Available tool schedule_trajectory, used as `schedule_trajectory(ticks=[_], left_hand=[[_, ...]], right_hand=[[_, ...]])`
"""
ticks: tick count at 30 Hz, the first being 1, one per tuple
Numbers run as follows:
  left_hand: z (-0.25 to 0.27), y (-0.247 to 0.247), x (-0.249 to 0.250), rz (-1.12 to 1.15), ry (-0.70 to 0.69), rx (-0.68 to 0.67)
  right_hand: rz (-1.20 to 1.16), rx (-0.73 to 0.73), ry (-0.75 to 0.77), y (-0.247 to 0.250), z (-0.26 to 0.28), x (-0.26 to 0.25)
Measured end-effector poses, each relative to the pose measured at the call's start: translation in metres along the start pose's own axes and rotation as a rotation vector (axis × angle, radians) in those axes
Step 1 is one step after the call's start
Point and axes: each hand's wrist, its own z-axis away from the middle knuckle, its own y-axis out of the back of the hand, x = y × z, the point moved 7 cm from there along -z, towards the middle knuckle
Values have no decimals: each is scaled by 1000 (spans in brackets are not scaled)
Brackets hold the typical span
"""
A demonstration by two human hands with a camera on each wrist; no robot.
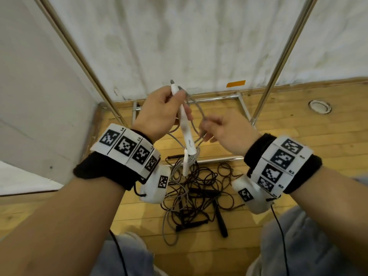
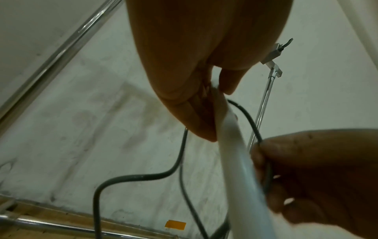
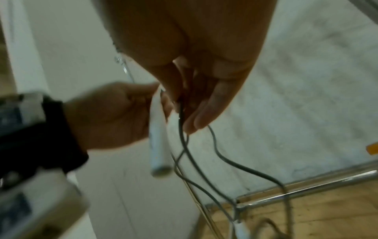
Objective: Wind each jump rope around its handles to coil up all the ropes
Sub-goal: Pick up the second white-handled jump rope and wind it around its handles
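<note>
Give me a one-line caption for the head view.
Left hand grips a white handle while right hand pinches its grey rope above tangled dark ropes.

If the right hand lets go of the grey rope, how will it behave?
The grey rope probably flops down: it sags in loose curves below the right hand. It likely springs back somewhat, holding open loops beside the white handle.

Around you: wood floor (image 1: pixel 298 140), white sheet (image 1: pixel 179 36) hung behind chrome rack frame (image 1: pixel 217 99). Orange tape strip (image 1: pixel 236 84) stuck low on sheet. Round white floor fitting (image 1: pixel 319 106) sat right of you, well apart from frame.
</note>
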Motion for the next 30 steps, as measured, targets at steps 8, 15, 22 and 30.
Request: schedule_trajectory(ticks=[8,15,22,30], left_hand=[[4,-32,-16,-273,61,-243],[-1,-25,-1,-176,-31,-36],[-3,-18,10,-84,-45,-19],[9,-26,11,-349,6,-258]], right_hand=[[-814,190,-113,36,-10,-16],[-815,229,-128,48,-13,-13],[168,-100,38,6,-1,-12],[-463,37,-87,27,-4,-10]])
